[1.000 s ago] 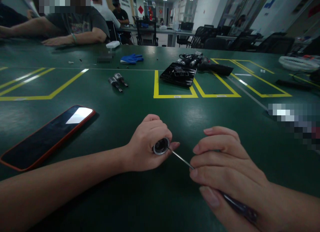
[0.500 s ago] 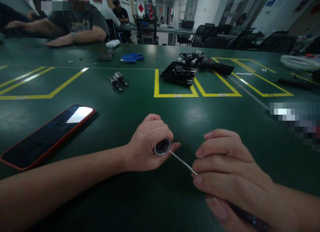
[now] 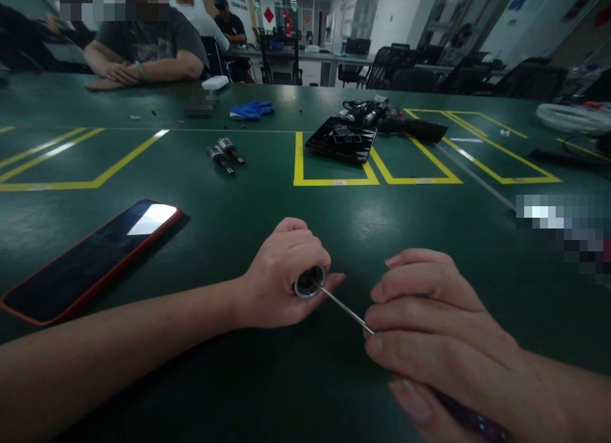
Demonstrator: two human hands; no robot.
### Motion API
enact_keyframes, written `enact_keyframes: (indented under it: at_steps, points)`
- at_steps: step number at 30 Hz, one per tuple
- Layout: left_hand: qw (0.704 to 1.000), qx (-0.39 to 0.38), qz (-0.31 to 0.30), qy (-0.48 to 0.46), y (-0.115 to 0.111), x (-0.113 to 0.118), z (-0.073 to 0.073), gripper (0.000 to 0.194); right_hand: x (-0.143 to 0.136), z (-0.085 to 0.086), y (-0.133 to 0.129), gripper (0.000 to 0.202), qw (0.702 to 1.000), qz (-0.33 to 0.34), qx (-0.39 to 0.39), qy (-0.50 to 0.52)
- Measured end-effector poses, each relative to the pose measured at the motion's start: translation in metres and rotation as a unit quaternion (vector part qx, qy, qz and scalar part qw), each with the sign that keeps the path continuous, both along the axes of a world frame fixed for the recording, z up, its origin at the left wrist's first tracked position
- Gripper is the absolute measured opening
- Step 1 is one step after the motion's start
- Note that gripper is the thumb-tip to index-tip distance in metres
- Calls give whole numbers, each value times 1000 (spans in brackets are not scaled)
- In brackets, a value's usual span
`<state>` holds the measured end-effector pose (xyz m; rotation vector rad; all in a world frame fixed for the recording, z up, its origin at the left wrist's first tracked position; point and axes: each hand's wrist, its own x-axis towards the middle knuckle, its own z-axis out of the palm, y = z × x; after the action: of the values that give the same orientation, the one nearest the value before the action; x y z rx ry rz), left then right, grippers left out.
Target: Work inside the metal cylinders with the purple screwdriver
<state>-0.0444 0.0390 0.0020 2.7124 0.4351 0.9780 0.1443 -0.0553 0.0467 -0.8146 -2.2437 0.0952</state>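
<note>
My left hand is closed around a hollow metal cylinder, its round open end turned toward me and the rest hidden in my fist. In my right hand is a screwdriver with a thin metal shaft and a dark handle mostly covered by my palm. The shaft slants up and left, and its tip goes into the cylinder's open end; the point of contact inside cannot be made out. My right fingers press along the shaft near the handle.
A phone in a red case lies left. Two metal parts with thin shafts, a blue glove, a black glossy panel and a bundle of cabled parts lie farther back. A person sits across the green table.
My right hand has shifted very slightly left along with the screwdriver. My left hand stays in place. Across the table, the seated person has drawn one arm in, crossing it over the other.
</note>
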Motion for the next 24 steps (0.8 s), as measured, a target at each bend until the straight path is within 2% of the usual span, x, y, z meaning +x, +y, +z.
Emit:
enact_keyframes:
  at_steps: [2,5,12,20,24]
  points:
    - [1000,0,0,-1,0,0,0,18,-1,-1,0,9,1000,21,-2,11]
    - [1000,1,1,5,-1,1,1,18,-3,-3,0,9,999,16,-3,36]
    - [1000,10,0,15,0,0,0,18,-2,-2,-2,8,1000,8,-23,18]
    - [1000,9,-2,-2,-1,1,1,18,-2,-5,1,8,999,36,-18,27]
    - [1000,9,-8,10,-1,1,1,17,-4,-6,-1,9,999,17,-32,24]
